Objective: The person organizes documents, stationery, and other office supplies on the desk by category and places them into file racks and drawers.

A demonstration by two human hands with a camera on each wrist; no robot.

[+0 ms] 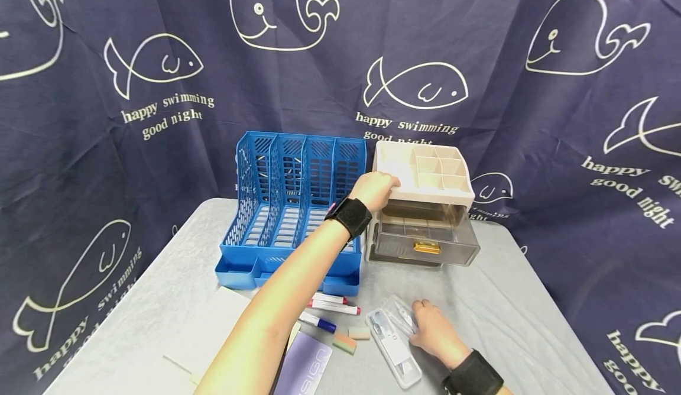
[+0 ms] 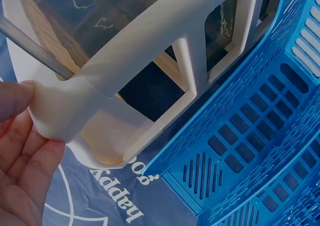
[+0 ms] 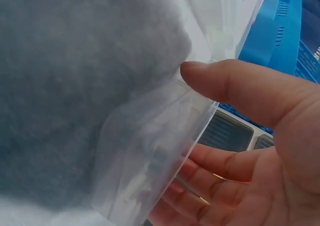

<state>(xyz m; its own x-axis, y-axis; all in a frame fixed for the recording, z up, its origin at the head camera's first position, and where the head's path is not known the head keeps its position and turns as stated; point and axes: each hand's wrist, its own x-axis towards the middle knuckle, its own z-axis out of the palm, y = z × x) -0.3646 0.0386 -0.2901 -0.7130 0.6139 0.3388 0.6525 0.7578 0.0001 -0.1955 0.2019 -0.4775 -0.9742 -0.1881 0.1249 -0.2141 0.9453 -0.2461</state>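
The left hand (image 1: 375, 188) reaches across the table and holds the front left corner of the cream desk organizer (image 1: 425, 173). In the left wrist view the thumb and fingers (image 2: 22, 151) pinch that corner's edge. The organizer stands at the back of the grey table (image 1: 505, 312), just beside the blue file rack (image 1: 295, 206), which is on its left. Its top has small open boxes. Under the top there is a see-through drawer (image 1: 425, 238) with a gold handle (image 1: 427, 247), and the drawer is pulled out a bit.

The right hand (image 1: 433, 330) is low at the front of the table, on a clear plastic case (image 1: 393, 339). The case lies flat on the table with small tools inside. In the right wrist view the thumb lies over the clear lid's edge and the fingers (image 3: 220, 171) curl under it, so the hand has hold of the lid.

Left of the case lie two small erasers (image 1: 351, 339). Near them are three markers (image 1: 330, 306), side by side, in front of the blue rack. A purple notebook (image 1: 305, 365) and a white sheet of paper (image 1: 207, 330) lie at the front, partly hidden by the left arm.
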